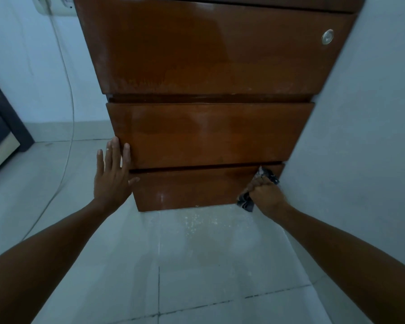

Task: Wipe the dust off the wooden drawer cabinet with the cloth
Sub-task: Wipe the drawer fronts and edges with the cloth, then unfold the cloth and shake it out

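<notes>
The brown wooden drawer cabinet point(208, 134) with three drawer fronts stands against the white wall on its right. A round metal lock point(327, 37) sits at the top drawer's right end. My right hand point(267, 197) grips a dark patterned cloth point(245, 201) and presses it on the right end of the bottom drawer point(192, 188). My left hand point(112, 174) lies flat with fingers spread against the cabinet's left edge, across the middle and bottom drawers. Pale dust streaks show along the lower part of the top drawer.
White dust specks lie on the tiled floor point(197, 265) just before the cabinet. A white cable point(69, 113) hangs from a wall socket point(56, 5) at the upper left down to the floor. Dark furniture point(0, 127) stands at the far left.
</notes>
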